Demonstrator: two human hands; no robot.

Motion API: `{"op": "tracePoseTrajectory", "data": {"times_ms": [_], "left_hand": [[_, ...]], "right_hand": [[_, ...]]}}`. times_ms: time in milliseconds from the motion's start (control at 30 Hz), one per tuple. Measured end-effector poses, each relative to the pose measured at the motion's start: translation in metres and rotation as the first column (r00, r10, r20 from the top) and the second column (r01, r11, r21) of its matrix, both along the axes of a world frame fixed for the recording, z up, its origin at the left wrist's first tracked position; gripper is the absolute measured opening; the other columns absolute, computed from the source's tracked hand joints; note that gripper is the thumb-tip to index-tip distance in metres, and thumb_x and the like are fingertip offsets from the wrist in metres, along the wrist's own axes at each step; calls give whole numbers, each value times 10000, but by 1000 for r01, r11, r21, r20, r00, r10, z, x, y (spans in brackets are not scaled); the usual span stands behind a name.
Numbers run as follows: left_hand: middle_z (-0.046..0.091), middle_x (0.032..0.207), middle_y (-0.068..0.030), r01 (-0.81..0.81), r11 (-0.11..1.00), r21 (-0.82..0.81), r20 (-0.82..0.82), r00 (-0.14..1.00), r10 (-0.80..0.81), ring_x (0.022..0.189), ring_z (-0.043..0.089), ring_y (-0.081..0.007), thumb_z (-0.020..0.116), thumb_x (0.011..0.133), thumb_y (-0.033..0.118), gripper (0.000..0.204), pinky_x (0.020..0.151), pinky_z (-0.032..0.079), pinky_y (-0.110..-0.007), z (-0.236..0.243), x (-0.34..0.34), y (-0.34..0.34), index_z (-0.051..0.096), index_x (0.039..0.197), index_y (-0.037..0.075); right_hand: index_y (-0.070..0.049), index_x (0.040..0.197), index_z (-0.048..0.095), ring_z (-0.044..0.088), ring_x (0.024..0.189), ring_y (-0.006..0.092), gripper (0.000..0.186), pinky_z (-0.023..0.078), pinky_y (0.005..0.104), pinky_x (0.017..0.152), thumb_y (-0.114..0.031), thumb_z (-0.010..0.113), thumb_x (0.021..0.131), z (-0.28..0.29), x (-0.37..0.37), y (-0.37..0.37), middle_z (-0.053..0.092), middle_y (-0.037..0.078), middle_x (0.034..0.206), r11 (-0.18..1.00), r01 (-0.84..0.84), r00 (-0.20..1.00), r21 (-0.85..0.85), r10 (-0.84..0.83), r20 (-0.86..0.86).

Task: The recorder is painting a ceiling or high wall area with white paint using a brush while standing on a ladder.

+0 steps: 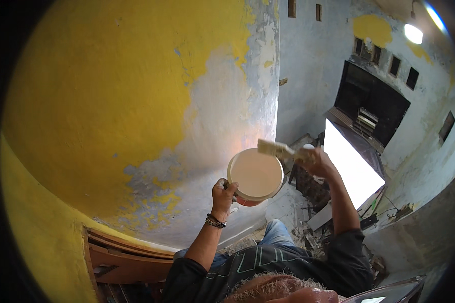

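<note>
My left hand [225,196] grips the rim of a round bucket [246,202], its thumb over the edge. Pale, cream-pink paint [258,174] shows inside the bucket. In my right hand [316,160] is a paintbrush [278,149], held by its handle. The brush's wide bristle end points left, above the far right part of the bucket's rim. From this angle I cannot tell whether the bristles touch the bucket. Fingers of my right hand are wrapped round the handle and look slightly blurred.
Beside me on the left is a wall [116,76] with peeling yellow paint and bare grey patches. A bright white panel [346,169] stands at the right. Rubble [308,230] lies on the floor. A wooden frame [129,252] is at lower left; a lamp [413,34] hangs at upper right.
</note>
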State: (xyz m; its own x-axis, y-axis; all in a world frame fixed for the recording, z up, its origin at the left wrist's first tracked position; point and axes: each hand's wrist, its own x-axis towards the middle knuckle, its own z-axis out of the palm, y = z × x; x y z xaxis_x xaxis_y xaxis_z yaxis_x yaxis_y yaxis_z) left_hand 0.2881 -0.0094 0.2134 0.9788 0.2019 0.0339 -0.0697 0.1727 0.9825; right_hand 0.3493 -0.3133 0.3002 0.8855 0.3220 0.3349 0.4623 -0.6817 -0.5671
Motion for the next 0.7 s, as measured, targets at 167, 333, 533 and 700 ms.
{"op": "tracePoseTrajectory", "data": {"times_ms": [167,333,533,700], "left_hand": [[514,576,-10,10,999,43,-34,999,-9,413,419,-45,651,764,175,204,363,320,-183,13,7,-4,483,724,67],[511,569,-14,-25,999,45,5,1000,25,416,429,-53,633,770,170,188,364,332,-188,-12,-5,5,484,733,62],[498,611,-6,-163,987,-13,-152,976,159,433,434,-64,601,730,101,117,365,343,-201,-56,-76,57,501,770,56],[484,586,-6,-309,951,7,-190,933,304,432,439,-80,579,704,52,98,384,343,-212,-113,-140,102,482,713,60]], "right_hand": [[-170,855,640,625,636,240,84,484,386,598,-202,591,796,128,50,11,635,75,710,936,205,945,-287,-113,307],[-196,908,656,636,726,256,129,491,403,670,-217,605,792,226,122,17,653,69,767,836,447,700,-317,-107,706],[-203,916,671,629,807,230,143,465,407,750,-233,655,777,242,102,14,660,41,807,779,457,757,-430,-87,647],[-231,944,664,627,778,202,161,489,405,710,-247,650,785,220,116,39,654,25,802,632,515,781,-578,-68,621]]}}
